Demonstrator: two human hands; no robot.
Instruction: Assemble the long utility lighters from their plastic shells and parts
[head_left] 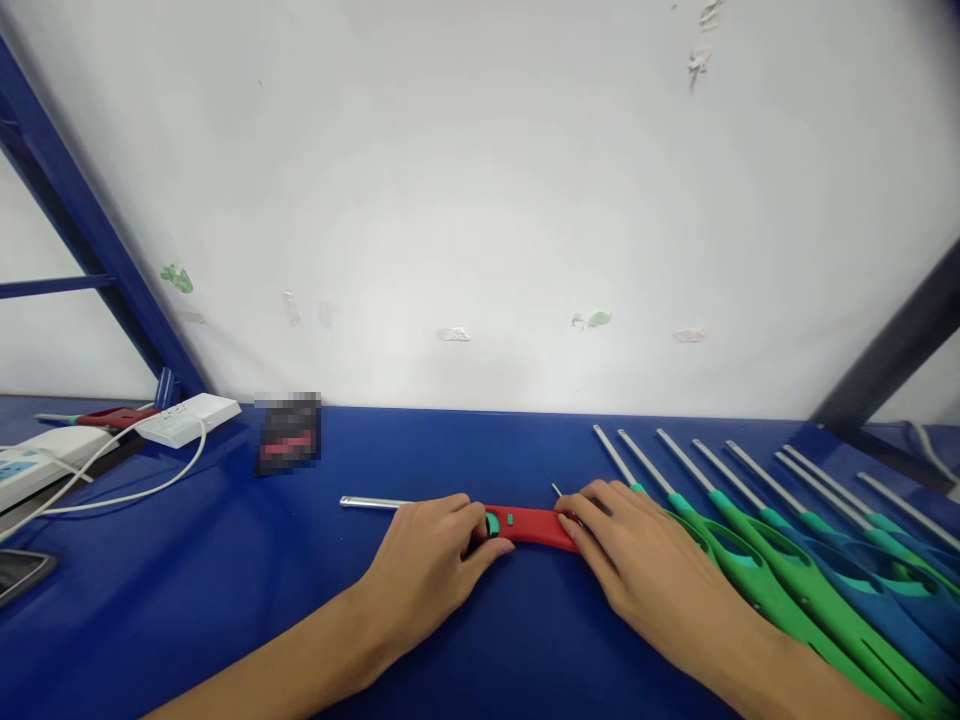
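A red lighter [531, 525] with a teal trigger and a long silver tube lies crosswise on the blue table, its tube pointing left. My left hand [431, 550] is closed around its front part, near the trigger. At the right end, my right hand [637, 550] has its fingertips pressed on the red handle. A thin metal rod [556, 490] sticks up beside the right fingers; most of it is hidden by them.
Several green and blue lighters [780, 570] lie in a row at the right. A white power strip [187, 418] with cables, another red lighter [116, 417] and a phone [22, 575] are at the left. A dark packet [289, 435] lies near the wall.
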